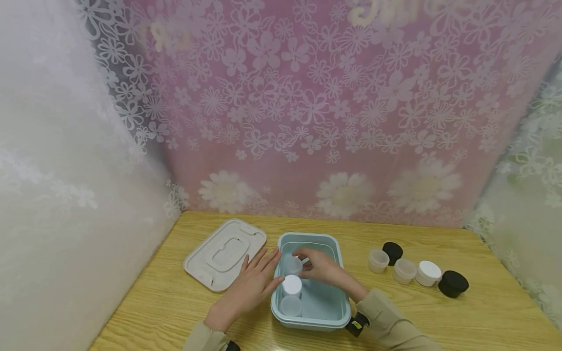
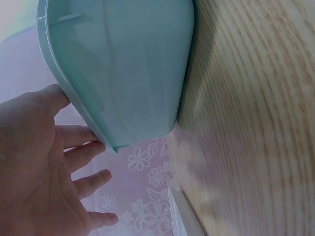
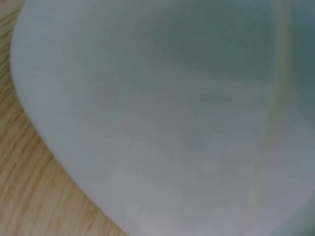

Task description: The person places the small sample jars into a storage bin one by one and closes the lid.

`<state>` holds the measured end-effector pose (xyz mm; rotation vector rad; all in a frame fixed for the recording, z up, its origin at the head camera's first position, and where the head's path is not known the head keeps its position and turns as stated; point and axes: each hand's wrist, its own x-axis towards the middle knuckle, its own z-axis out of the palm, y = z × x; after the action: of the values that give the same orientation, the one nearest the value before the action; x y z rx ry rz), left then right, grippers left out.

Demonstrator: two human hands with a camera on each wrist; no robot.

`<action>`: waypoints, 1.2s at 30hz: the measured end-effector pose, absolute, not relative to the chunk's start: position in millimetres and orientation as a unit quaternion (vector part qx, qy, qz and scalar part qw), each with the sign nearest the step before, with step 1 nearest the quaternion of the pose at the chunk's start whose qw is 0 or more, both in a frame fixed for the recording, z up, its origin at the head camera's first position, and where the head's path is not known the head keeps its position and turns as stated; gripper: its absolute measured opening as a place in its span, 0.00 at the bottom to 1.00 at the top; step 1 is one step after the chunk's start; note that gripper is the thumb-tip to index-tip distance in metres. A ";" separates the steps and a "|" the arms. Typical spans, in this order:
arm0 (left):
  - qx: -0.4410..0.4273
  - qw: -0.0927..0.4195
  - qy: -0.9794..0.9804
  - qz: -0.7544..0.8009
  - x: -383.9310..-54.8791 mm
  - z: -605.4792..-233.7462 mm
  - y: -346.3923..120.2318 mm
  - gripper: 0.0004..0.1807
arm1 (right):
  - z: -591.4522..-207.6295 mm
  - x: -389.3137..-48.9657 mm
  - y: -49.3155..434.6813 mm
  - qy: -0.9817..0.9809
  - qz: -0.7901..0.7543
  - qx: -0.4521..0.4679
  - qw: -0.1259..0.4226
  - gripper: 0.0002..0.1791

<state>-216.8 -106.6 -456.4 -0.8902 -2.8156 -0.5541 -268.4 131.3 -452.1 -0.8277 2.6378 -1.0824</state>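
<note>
A light blue plastic bin (image 1: 326, 303) stands on the table, with three small round containers in a row along its left side. Nearest the front is a translucent one (image 1: 291, 306), then a white-lidded one (image 1: 291, 284). My right hand (image 1: 324, 269) reaches in over the right rim, its fingers curled round the far translucent container (image 1: 292, 265). On the left rim rests my left hand (image 1: 252, 282), fingers mostly straight and spread. In the left wrist view, fingertips of the left hand (image 2: 34, 162) touch the bin's rim. The right wrist view shows only the blurred bin wall (image 3: 147, 147).
Left of the bin lies a pale rectangular lid (image 1: 204, 261). To the right stand black containers (image 1: 453, 283) (image 1: 392, 252), translucent ones (image 1: 378, 261) (image 1: 404, 271) and a white-lidded one (image 1: 428, 273). Flowered curtains (image 1: 307, 122) hang behind and at both sides of the wooden table (image 1: 149, 302).
</note>
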 end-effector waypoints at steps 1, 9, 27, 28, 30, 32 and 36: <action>-0.296 0.068 -0.935 -0.184 -216.8 -456.5 -106.5 0.34 | -452.1 -268.4 131.6 0.883 -0.361 -0.286 0.087 0.27; -0.294 0.069 -0.936 -0.183 -216.6 -456.1 -105.8 0.34 | -451.2 -267.7 134.5 0.877 -0.363 -0.302 0.092 0.28; -0.286 0.064 -0.938 -0.185 -216.7 -455.9 -105.8 0.34 | -438.4 -253.6 166.9 0.836 -0.481 -0.245 -0.101 0.23; -0.286 0.064 -0.938 -0.185 -216.7 -455.9 -105.7 0.34 | -438.3 -252.3 169.1 0.833 -0.486 -0.240 -0.108 0.23; -0.285 0.064 -0.939 -0.183 -217.0 -456.4 -105.4 0.34 | -438.5 -250.0 173.6 0.829 -0.494 -0.232 -0.124 0.22; -0.285 0.065 -0.939 -0.182 -216.9 -456.6 -105.1 0.34 | -438.5 -247.7 178.3 0.823 -0.499 -0.230 -0.143 0.22; -0.285 0.064 -0.938 -0.185 -216.3 -456.4 -104.3 0.34 | -438.3 -243.8 189.1 0.801 -0.523 -0.232 -0.176 0.21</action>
<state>-216.3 -104.3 -456.4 -0.8609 -2.8339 -0.5576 -243.8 189.1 -438.3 -0.8245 2.8439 -1.8574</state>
